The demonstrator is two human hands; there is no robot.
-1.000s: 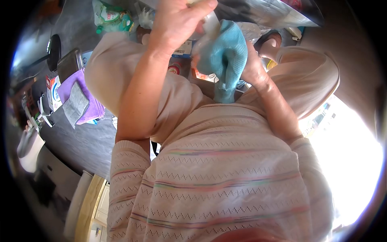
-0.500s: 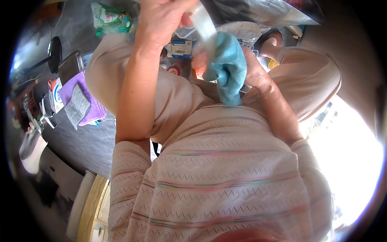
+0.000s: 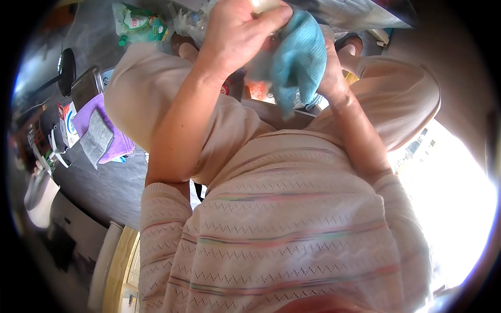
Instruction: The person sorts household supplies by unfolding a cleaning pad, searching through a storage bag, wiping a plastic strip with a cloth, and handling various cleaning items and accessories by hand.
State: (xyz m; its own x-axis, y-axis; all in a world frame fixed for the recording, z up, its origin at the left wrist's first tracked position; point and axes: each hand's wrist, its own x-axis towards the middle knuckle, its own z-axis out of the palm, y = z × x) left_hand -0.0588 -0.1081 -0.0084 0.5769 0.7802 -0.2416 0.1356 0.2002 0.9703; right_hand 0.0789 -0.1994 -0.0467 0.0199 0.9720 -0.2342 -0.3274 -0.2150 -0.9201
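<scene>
At the top middle, my left hand (image 3: 235,36) grips a whitish, translucent object (image 3: 265,5), only part of which shows above the thumb. I cannot make out its kind. A blue textured cloth (image 3: 300,55) hangs bunched just right of it, its lower end blurred. Behind the cloth's right side is my right hand (image 3: 331,70), closed on it, with most of the fingers hidden. The cloth lies close against the whitish object; whether they touch is not plain. Something orange-red (image 3: 255,89) shows below, between my knees.
A green and clear pouch (image 3: 140,25) lies on the floor at upper left. Left of my knee are a purple cloth (image 3: 112,138) with a grey cloth (image 3: 97,136) on it, a box (image 3: 68,120) and a dark metallic container (image 3: 87,86). Shiny plastic sheeting (image 3: 365,13) fills the upper right.
My left hand has moved right and lower, its thumb now toward the cloth. The whitish object, which stretched down to the cloth, is now mostly hidden. The cloth has shifted up and right.
</scene>
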